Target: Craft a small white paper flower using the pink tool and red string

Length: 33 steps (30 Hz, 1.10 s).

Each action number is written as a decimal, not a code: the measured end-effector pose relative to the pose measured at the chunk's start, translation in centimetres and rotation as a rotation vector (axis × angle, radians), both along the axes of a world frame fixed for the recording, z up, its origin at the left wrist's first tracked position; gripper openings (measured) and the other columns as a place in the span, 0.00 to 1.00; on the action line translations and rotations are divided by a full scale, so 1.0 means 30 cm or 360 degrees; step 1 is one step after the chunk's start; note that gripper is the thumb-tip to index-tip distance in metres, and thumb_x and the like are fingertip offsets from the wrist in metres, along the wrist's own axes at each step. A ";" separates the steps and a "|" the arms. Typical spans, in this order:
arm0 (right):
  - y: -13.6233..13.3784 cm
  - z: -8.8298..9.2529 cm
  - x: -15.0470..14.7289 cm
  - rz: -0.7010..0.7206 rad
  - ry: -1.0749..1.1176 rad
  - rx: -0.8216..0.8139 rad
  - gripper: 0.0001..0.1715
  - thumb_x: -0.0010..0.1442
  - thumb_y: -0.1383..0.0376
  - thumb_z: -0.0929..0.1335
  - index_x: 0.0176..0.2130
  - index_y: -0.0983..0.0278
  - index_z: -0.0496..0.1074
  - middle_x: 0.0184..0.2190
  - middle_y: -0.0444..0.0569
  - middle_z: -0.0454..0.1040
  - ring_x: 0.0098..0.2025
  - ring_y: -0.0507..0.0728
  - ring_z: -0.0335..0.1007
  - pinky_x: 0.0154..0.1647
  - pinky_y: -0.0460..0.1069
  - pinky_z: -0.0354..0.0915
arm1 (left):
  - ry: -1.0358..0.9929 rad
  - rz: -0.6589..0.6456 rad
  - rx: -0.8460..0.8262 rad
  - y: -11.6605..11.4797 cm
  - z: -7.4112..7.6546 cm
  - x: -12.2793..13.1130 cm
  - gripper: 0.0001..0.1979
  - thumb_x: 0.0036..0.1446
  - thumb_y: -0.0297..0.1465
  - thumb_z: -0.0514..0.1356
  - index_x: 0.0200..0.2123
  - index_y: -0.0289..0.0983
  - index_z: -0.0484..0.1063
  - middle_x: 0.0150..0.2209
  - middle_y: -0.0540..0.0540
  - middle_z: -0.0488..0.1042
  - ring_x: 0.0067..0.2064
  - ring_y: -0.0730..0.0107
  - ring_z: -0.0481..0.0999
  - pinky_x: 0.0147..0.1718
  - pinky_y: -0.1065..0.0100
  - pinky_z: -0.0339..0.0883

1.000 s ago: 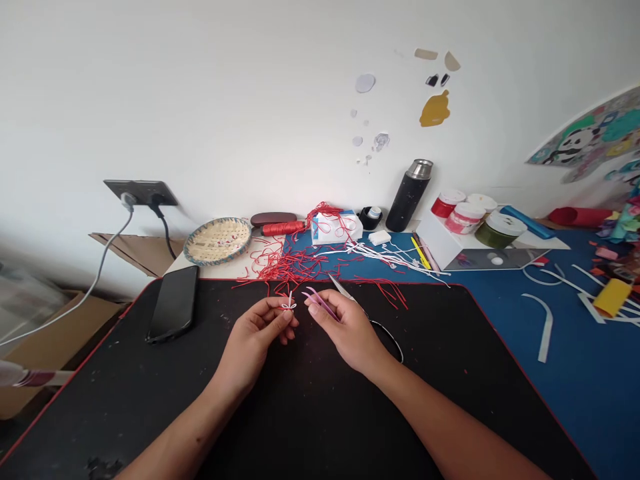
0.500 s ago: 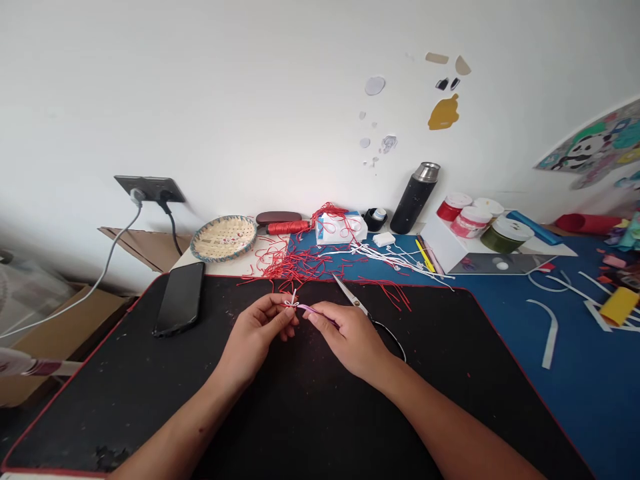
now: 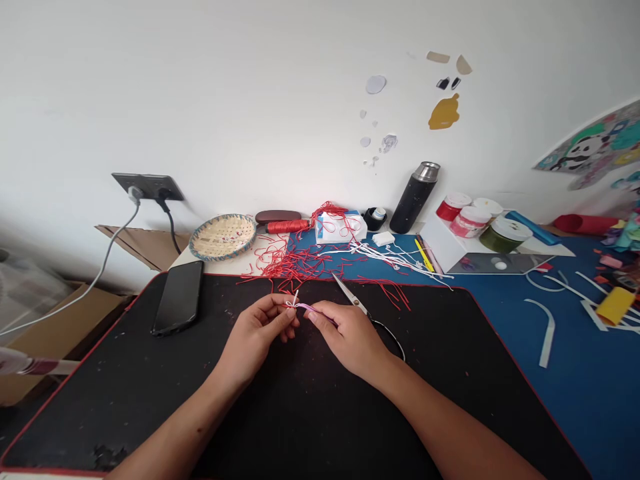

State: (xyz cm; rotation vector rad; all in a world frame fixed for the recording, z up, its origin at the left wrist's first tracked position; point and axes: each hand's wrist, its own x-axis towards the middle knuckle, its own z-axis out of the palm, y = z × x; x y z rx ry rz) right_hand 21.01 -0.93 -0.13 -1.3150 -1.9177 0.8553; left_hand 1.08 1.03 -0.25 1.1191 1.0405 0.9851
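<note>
My left hand (image 3: 257, 331) pinches a small white cord bow knot (image 3: 293, 304) between thumb and fingertips, above the black desk mat (image 3: 300, 407). My right hand (image 3: 347, 333) holds slim pink tweezers (image 3: 311, 309), their tip touching the knot. Steel scissors (image 3: 350, 295) lie on the mat just beyond my right hand. Their black handle loop (image 3: 390, 339) is partly hidden behind that hand.
Red cord scraps (image 3: 295, 267) spill over the mat's far edge, and white cords (image 3: 390, 260) lie to their right. A black phone (image 3: 177, 298) is on the left of the mat. Behind stand a woven tray (image 3: 223, 237), a black thermos (image 3: 414, 198) and paint jars (image 3: 467, 219).
My right hand has moved left, bringing the pink tweezers from beside the white knot to touching it. The view has shifted slightly, and the scissors now show more clearly.
</note>
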 end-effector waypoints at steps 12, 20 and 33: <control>-0.001 -0.009 0.000 0.0013 -0.0042 -0.0001 0.17 0.76 0.60 0.62 0.42 0.62 0.78 0.32 0.44 0.79 0.32 0.53 0.70 0.33 0.47 0.58 | -0.0012 -0.0077 -0.0058 0.002 -0.003 0.002 0.22 0.54 0.41 0.74 0.48 0.35 0.79 0.33 0.47 0.81 0.31 0.68 0.76 0.31 0.67 0.68; -0.002 -0.005 0.000 0.0018 -0.0052 -0.0058 0.17 0.76 0.60 0.63 0.40 0.62 0.78 0.31 0.44 0.79 0.32 0.53 0.71 0.33 0.46 0.58 | 0.0036 -0.0168 -0.0114 0.005 -0.007 0.005 0.19 0.53 0.42 0.74 0.40 0.35 0.81 0.31 0.47 0.80 0.31 0.68 0.75 0.31 0.67 0.68; -0.005 0.007 0.008 0.0075 -0.0321 0.0126 0.15 0.76 0.62 0.63 0.45 0.60 0.79 0.37 0.47 0.82 0.38 0.56 0.76 0.37 0.47 0.60 | 0.0285 -0.0293 0.0007 0.015 0.019 -0.029 0.20 0.57 0.46 0.70 0.43 0.36 0.78 0.29 0.49 0.77 0.30 0.68 0.73 0.29 0.67 0.65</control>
